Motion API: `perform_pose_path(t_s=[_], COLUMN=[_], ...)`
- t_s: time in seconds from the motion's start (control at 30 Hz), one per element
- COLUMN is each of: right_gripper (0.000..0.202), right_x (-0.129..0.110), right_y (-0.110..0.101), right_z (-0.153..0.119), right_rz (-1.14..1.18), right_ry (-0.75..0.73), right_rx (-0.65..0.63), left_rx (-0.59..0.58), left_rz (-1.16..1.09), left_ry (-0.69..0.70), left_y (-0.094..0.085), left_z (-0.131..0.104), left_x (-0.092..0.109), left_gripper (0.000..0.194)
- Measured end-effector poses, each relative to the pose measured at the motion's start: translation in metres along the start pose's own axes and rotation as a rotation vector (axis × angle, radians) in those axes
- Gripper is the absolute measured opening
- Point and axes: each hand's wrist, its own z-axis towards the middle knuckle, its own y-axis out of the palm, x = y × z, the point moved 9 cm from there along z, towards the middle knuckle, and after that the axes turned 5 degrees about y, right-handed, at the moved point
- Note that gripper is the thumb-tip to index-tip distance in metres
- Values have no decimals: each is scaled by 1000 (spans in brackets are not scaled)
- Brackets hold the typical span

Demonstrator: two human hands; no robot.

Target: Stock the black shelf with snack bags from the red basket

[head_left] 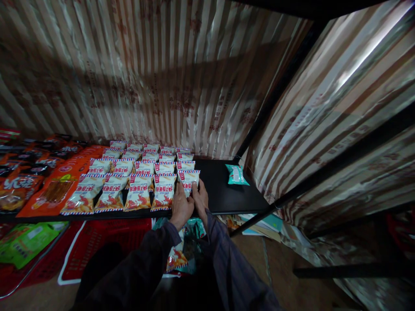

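My left hand [182,205] and my right hand [200,198] are on either side of the lower part of a white snack bag [189,178] at the right end of the front row. Both hands grip this bag at the front edge of the black shelf [240,201]. Left of it, several matching white bags [164,190] lean in rows running back toward the wall. A teal bag [237,174] lies by itself on the right part of the shelf.
Orange snack bags [60,188] fill the shelf's left side. Below are a red basket [106,246], a green bag [29,244] and another white bag [177,255]. Black frame bars [279,201] cross at the right, before striped sheeting [155,77].
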Motion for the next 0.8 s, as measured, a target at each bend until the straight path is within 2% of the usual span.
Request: perform_pose_path(t_s=[0.1,0.27,0.4,0.57,0.67,0.8], right_gripper=[61,60,61,61,61,64], right_x=[2,4,2,1,10,28], right_y=[1,3,4,5,2,-5], right_z=[0,0,-3,-4,2,20], right_rz=[2,20,19,91,156,335], right_ry=[20,47,59,70,106,141], right_rx=[-3,-23,-40,-76,-54,10], left_rx=[13,52,15,8,10,59], left_rz=[0,13,29,147,235,318], left_ry=[43,214,303,399,485,511], left_y=[0,-3,2,3,6,5], left_z=[-4,-21,-33,-36,-38,-32], left_x=[3,13,16,21,26,23], left_gripper=[68,68,62,59,59,59])
